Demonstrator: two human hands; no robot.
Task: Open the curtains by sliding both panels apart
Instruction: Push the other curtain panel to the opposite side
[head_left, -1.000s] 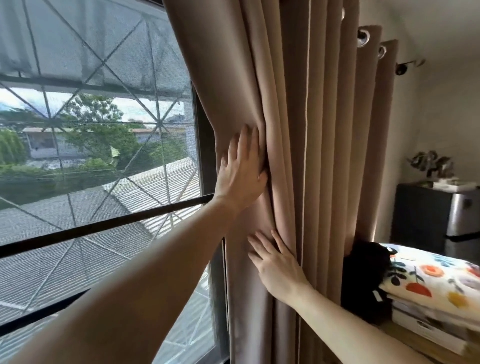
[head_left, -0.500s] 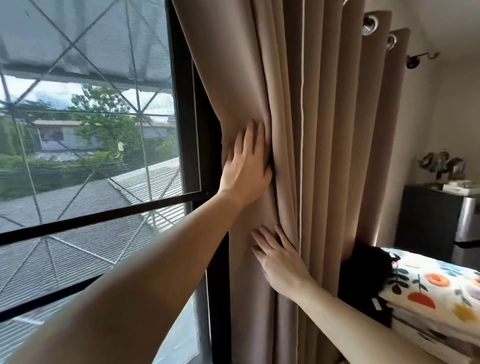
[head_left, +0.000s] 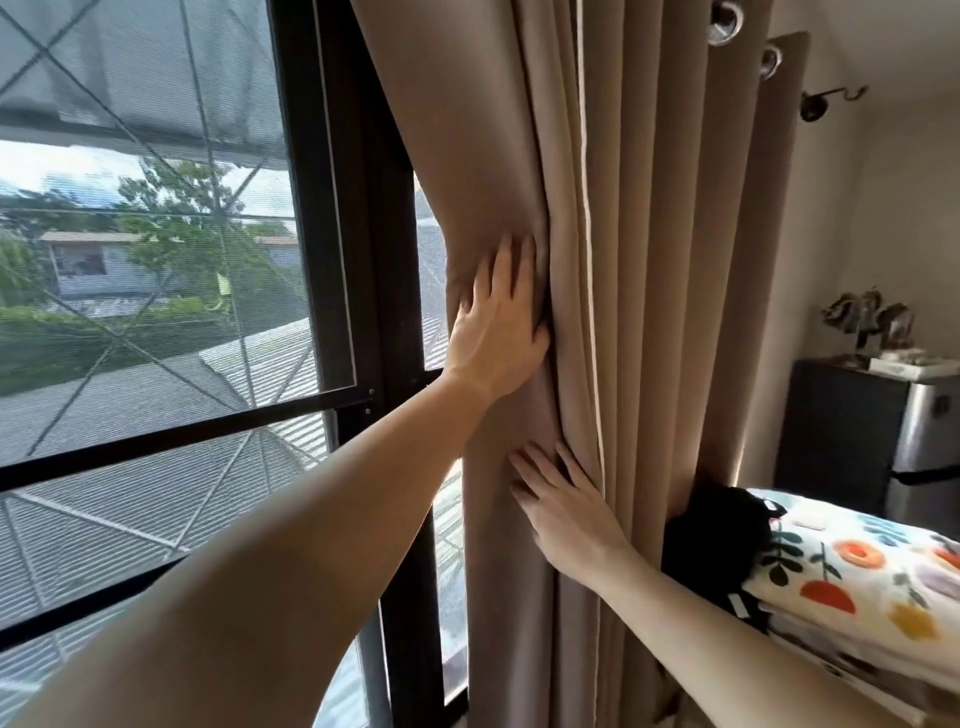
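- While hanging in tight vertical folds through the centre and right of the frame, the beige curtain (head_left: 649, 260) is bunching against the wall side, with its metal eyelets (head_left: 726, 23) showing at the upper right.
- The left hand (head_left: 498, 322) is lying flat on the fabric at mid-frame, fingers extended and together, palm pressing the cloth without closing around it; the fabric is creasing just beside the fingertips.
- The right hand (head_left: 566, 512) is resting lower down, also flat and unclenched, fingers spread against a fold and tips tucking slightly into the pleat.
- Both bare forearms are reaching in from the bottom of the frame.
- The dark window frame (head_left: 358, 260) is standing uncovered just left of the curtain, with glass and a diamond-pattern grille (head_left: 156, 260) filling the left half.
- A floral cushion (head_left: 857, 571) is lying at the lower right beside something black (head_left: 711, 535), touching the curtain's edge.
- A small fridge (head_left: 883, 441) is standing at the right, with a wall bracket (head_left: 831, 101) above it.
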